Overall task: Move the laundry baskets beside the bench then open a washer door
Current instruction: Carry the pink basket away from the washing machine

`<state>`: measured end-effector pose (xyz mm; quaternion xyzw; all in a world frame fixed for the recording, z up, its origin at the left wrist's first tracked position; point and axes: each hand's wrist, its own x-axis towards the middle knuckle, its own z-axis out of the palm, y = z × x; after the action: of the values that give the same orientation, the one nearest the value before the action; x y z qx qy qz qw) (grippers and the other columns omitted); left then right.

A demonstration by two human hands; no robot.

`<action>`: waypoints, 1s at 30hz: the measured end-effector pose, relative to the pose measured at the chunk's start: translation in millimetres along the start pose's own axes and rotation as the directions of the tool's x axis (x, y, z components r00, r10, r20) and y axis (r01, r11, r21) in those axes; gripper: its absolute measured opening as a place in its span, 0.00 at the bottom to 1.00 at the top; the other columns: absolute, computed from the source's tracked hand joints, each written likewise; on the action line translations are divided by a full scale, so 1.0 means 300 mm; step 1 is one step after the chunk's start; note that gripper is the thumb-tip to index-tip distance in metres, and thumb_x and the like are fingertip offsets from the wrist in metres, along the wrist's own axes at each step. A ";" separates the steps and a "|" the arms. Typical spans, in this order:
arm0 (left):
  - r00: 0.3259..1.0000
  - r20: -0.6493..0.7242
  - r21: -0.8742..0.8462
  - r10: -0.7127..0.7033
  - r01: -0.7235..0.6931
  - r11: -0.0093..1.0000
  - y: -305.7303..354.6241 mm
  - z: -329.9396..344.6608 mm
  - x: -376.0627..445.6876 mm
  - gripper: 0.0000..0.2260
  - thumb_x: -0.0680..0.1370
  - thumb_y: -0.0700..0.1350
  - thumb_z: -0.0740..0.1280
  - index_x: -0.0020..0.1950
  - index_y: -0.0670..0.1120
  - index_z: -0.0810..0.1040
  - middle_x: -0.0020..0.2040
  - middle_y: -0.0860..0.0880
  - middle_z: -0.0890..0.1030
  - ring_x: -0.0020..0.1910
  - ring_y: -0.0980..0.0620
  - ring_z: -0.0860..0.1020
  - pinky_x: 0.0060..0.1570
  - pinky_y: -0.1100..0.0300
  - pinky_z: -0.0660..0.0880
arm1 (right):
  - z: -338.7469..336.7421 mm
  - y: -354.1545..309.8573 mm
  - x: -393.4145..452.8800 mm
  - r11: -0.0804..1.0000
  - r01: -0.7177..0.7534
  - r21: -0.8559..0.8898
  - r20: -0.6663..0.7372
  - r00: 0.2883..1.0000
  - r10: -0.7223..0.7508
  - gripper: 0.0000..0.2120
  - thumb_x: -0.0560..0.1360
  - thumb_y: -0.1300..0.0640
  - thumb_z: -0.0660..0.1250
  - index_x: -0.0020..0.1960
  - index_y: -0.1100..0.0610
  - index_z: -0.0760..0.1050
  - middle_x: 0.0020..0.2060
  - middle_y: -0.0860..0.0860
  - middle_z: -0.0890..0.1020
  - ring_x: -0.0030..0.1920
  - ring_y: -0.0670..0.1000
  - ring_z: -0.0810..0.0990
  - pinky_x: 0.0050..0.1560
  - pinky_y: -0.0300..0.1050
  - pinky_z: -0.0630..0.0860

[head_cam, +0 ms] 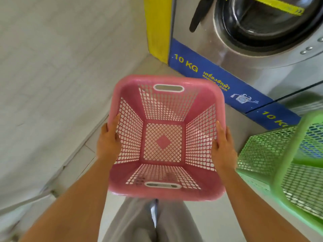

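Note:
I hold an empty pink laundry basket off the floor in front of me, in the middle of the view. My left hand grips its left rim and my right hand grips its right rim. A green mesh basket stands on the floor at the lower right, close beside the pink one. A steel washer with a round glass door stands at the upper right; the door looks closed. No bench is in view.
A white tiled wall runs along the left. A yellow panel stands beside the washer. A blue "10 KG" base strip runs under the machines. My grey-trousered legs are below the basket on the pale floor.

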<state>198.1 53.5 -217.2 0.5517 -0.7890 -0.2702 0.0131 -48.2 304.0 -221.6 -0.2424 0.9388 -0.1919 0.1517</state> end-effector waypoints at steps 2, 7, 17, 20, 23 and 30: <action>0.999 -0.010 -0.004 -0.046 0.046 0.999 -0.081 0.000 -0.044 0.31 0.78 0.38 0.58 0.75 0.63 0.57 0.66 0.43 0.68 0.49 0.39 0.78 0.43 0.47 0.77 | 0.040 -0.022 -0.041 1.000 0.024 -0.009 0.018 1.000 -0.023 0.32 0.77 0.61 0.60 0.76 0.41 0.57 0.76 0.51 0.61 0.43 0.64 0.80 0.34 0.51 0.74; 0.984 -0.043 -0.056 -0.175 0.173 0.983 -0.323 -0.010 -0.139 0.31 0.76 0.36 0.59 0.74 0.62 0.62 0.63 0.42 0.72 0.48 0.40 0.78 0.41 0.54 0.71 | 0.194 -0.101 -0.162 0.997 0.073 -0.022 0.074 0.995 -0.071 0.31 0.78 0.60 0.60 0.77 0.40 0.56 0.77 0.50 0.59 0.46 0.63 0.81 0.39 0.52 0.77; 0.930 -0.098 -0.102 -0.353 0.344 0.934 -0.789 -0.006 -0.282 0.33 0.76 0.35 0.59 0.73 0.66 0.61 0.64 0.46 0.73 0.45 0.50 0.71 0.37 0.57 0.68 | 0.577 -0.268 -0.339 0.981 0.196 0.000 0.202 0.960 -0.192 0.32 0.80 0.57 0.58 0.78 0.40 0.49 0.77 0.51 0.59 0.45 0.56 0.82 0.38 0.42 0.76; 0.914 -0.100 -0.083 -0.392 0.385 0.919 -0.885 0.025 -0.274 0.33 0.76 0.37 0.59 0.72 0.68 0.60 0.65 0.48 0.73 0.45 0.52 0.70 0.32 0.63 0.64 | 0.678 -0.288 -0.343 0.976 0.219 0.006 0.230 0.949 -0.215 0.32 0.80 0.58 0.59 0.78 0.40 0.49 0.76 0.51 0.60 0.38 0.48 0.75 0.30 0.28 0.62; 0.908 -0.095 -0.066 -0.409 0.404 0.912 -0.960 0.064 -0.257 0.32 0.76 0.37 0.60 0.72 0.68 0.60 0.66 0.47 0.73 0.44 0.52 0.70 0.28 0.66 0.60 | 0.758 -0.301 -0.336 0.970 0.243 0.023 0.233 0.942 -0.241 0.32 0.80 0.59 0.60 0.78 0.40 0.52 0.76 0.51 0.61 0.38 0.45 0.70 0.30 0.25 0.57; 0.886 -0.047 -0.037 -0.461 0.459 0.888 -1.062 0.147 -0.249 0.32 0.76 0.40 0.59 0.71 0.69 0.55 0.64 0.44 0.73 0.44 0.46 0.73 0.38 0.54 0.69 | 0.877 -0.306 -0.312 0.964 0.267 0.016 0.290 0.921 -0.260 0.33 0.80 0.60 0.60 0.77 0.39 0.51 0.77 0.50 0.60 0.31 0.43 0.70 0.27 0.26 0.58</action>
<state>488.5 59.0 -374.5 0.7298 -0.6318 -0.2602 -0.0229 166.0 202.4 -395.3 -0.3935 0.8676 -0.1615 0.2576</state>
